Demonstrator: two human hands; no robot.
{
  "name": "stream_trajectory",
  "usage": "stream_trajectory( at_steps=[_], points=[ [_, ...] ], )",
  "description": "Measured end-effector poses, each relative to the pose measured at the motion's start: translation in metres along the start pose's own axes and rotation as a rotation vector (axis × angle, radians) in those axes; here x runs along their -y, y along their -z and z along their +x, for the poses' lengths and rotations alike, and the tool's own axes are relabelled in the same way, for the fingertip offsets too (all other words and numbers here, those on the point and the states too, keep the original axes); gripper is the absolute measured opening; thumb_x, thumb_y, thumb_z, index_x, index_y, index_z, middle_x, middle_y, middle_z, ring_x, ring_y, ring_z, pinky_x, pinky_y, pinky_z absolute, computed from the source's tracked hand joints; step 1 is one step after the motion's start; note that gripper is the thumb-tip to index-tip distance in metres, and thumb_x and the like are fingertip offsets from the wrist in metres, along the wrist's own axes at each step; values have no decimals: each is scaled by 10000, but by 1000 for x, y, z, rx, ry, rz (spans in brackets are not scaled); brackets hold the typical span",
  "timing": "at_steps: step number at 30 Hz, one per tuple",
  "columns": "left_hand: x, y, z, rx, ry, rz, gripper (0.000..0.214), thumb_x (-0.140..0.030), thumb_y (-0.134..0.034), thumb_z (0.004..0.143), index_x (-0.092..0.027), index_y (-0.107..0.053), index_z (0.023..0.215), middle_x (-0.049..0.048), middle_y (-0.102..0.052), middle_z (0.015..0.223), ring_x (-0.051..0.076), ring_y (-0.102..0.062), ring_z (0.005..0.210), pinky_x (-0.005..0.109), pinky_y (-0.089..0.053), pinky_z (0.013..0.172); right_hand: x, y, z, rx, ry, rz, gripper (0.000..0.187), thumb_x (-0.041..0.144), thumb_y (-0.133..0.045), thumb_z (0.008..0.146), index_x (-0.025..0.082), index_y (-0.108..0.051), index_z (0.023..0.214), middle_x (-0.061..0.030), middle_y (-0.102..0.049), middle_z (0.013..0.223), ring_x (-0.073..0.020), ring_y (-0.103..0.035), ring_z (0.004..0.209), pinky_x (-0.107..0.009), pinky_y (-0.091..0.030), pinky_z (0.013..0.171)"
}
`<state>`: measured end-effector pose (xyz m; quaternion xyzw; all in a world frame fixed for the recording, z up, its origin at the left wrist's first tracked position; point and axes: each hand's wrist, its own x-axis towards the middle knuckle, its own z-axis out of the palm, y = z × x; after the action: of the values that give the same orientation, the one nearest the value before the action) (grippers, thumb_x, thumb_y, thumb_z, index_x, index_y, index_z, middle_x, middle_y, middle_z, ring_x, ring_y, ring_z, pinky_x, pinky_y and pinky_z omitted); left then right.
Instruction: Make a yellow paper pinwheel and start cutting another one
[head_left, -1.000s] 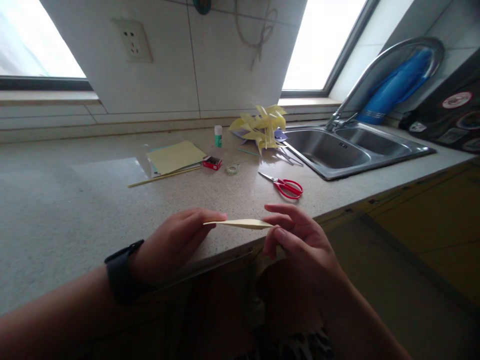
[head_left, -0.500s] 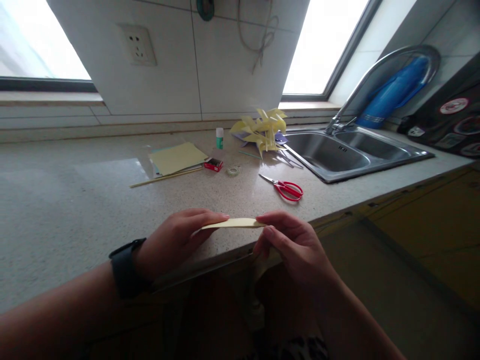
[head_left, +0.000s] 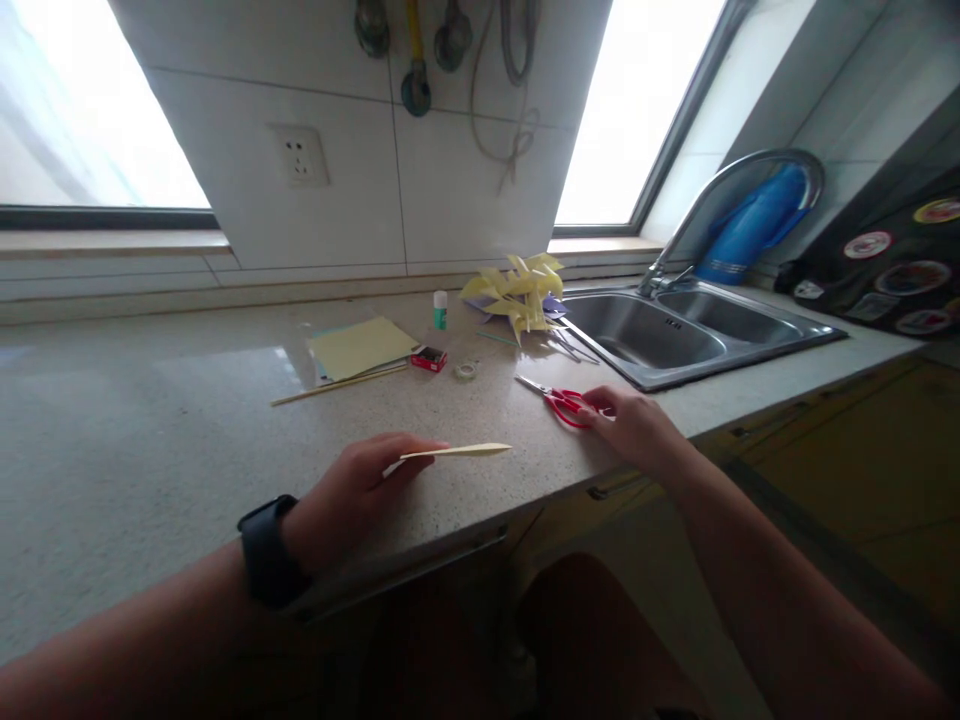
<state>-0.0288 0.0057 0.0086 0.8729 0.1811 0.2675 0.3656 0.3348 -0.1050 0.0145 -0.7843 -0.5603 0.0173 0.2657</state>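
Observation:
My left hand [head_left: 375, 480] pinches a piece of yellow paper [head_left: 472, 451] by its left end. The paper is seen nearly edge-on, just above the counter's front edge, and its right end is free. Off to the right, my right hand [head_left: 634, 425] has its fingers closed on the handles of the red scissors [head_left: 567, 404]. The scissors lie on the counter with their blades pointing to the far left. My fingers cover part of the handles.
Behind are yellow paper sheets [head_left: 364, 347], a wooden stick [head_left: 337, 383], a small red box [head_left: 429, 359], a tape roll [head_left: 466, 371] and a glue stick [head_left: 440, 310]. Yellow paper pinwheels [head_left: 517, 295] lie beside the steel sink [head_left: 652, 375] at the right.
My right hand has let go of the yellow paper and moved right onto the scissors' handles. My left hand still holds the paper. The camera view has tilted up slightly.

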Motion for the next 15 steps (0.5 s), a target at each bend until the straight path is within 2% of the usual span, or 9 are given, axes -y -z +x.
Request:
stream_trajectory(
  at_steps=[7, 12, 15],
  points=[
    [-1, 2, 2, 10, -16, -34, 274, -281, -504, 1025, -209, -702, 1202, 97, -755, 1170, 213, -711, 1068, 381, -562, 946, 5, -1, 28, 180, 82, -137, 216, 378, -687, 817, 185, -729, 730, -88, -695, 708, -191, -559, 631, -324, -337, 584],
    [2, 4, 3, 10, -15, -37, 260, -269, -519, 1021, -228, -709, 1194, 89, -755, 1186, 210, -714, 1078, 384, -563, 967, 4, 2, 49, 318, 122, -39, 249, 383, -661, 837, 176, -712, 709, -61, -672, 661, -155, -528, 593, -310, -342, 572],
    [6, 10, 6, 13, -73, -5, 259, -230, -530, 1011, -232, -709, 1198, 90, -755, 1194, 213, -713, 1086, 403, -566, 973, 8, 9, 55, 460, 164, 105, 271, 407, -626, 882, 161, -716, 812, -66, -694, 711, -155, -562, 617, -296, -395, 573]
  ],
)
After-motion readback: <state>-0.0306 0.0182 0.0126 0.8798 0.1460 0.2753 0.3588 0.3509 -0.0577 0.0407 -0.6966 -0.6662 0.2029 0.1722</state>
